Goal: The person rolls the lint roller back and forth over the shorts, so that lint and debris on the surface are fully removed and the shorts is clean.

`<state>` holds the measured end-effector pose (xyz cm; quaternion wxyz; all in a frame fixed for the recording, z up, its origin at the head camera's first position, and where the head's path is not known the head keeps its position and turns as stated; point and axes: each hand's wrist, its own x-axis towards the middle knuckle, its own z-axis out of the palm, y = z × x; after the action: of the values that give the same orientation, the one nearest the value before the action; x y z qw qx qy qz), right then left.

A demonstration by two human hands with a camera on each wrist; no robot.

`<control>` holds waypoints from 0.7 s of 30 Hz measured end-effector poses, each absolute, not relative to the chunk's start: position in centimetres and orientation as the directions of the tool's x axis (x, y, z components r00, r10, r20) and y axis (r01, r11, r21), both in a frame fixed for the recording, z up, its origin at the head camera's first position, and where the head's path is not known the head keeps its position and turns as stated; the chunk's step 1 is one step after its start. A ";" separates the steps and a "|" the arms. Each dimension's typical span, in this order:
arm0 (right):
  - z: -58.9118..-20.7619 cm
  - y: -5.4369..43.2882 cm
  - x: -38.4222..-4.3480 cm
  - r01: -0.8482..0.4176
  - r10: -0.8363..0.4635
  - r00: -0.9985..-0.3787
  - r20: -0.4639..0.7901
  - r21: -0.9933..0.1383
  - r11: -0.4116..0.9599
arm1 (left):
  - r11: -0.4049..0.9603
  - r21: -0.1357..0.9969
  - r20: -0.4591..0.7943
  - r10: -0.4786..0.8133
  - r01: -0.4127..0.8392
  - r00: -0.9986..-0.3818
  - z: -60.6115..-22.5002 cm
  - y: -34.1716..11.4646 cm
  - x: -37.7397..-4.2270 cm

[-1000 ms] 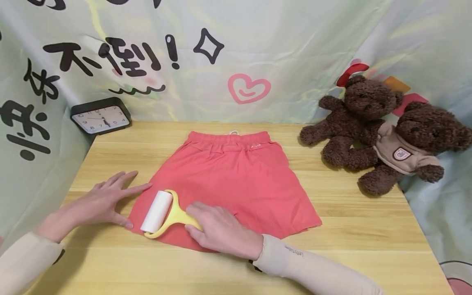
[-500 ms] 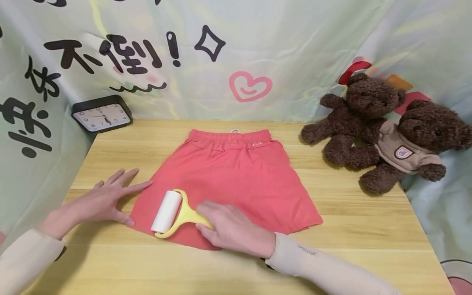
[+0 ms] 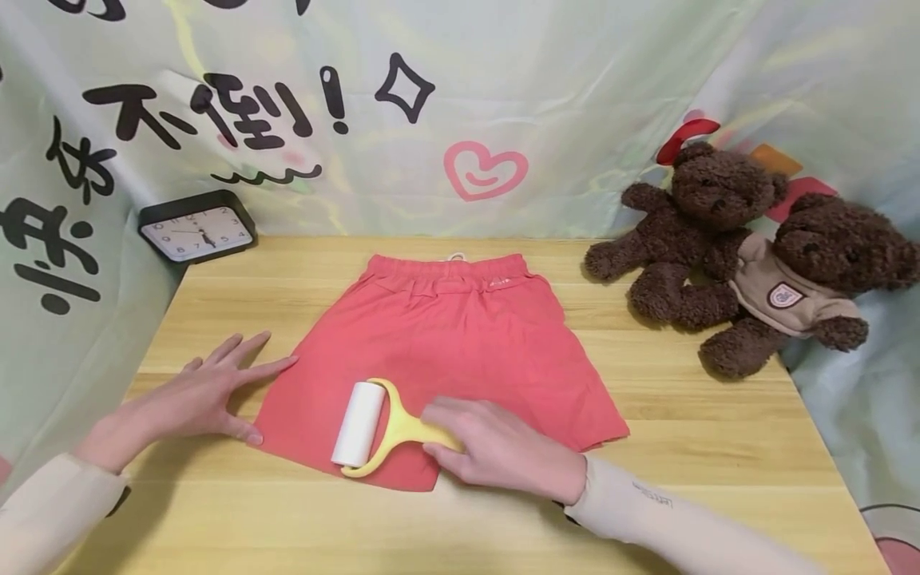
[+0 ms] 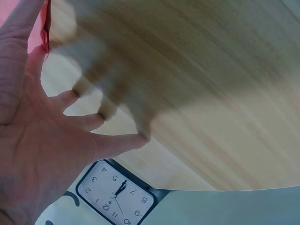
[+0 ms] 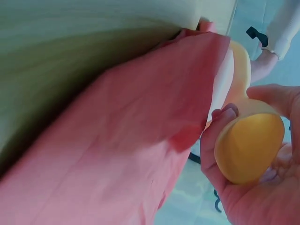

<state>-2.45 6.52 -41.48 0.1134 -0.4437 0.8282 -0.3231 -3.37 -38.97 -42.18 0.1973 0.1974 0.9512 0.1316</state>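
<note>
Red shorts [image 3: 460,343] lie flat on the wooden table, waistband toward the back wall. Over their lower left leg is a lint roller [image 3: 359,423] with a white roll and a yellow forked handle. My right hand [image 3: 503,443] grips that handle; the right wrist view shows my fingers curled round its hollow yellow end [image 5: 251,147]. My left hand [image 3: 194,395] is spread at the left side of the shorts, with thumb and index fingertip on the fabric's edge. In the left wrist view, the other fingers [image 4: 117,144] extend over bare wood.
A black-framed clock [image 3: 197,228] stands at the table's back left corner. Two brown teddy bears [image 3: 707,192] sit at the back right, one in a beige shirt [image 3: 776,295]. A printed cloth [image 3: 575,96] hangs behind the table [image 3: 683,519].
My right hand has drawn the lint roller rightward across the lower left leg of the shorts, away from my left hand. The left hand stays in place.
</note>
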 end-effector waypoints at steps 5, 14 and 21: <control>-41.1 8.7 -2.8 -0.666 -0.826 -0.557 0.083 -0.638 0.386 | 0.891 0.327 -0.325 0.419 0.315 -0.848 -42.3 -38.9 -3.3; -40.2 11.8 -4.0 -0.709 -0.852 -0.518 0.077 -0.595 0.378 | 0.888 0.331 -0.316 0.422 0.319 -0.849 -42.3 -38.9 -3.3; -40.7 14.0 -5.0 -0.710 -0.859 -0.504 0.095 -0.611 0.349 | 0.889 0.325 -0.323 0.424 0.322 -0.846 -42.2 -38.9 -3.3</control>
<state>-5.01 14.01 -40.69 0.1221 -0.4829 0.8122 -0.3037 -3.26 -38.88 -42.22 0.1966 0.1959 0.9518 0.1302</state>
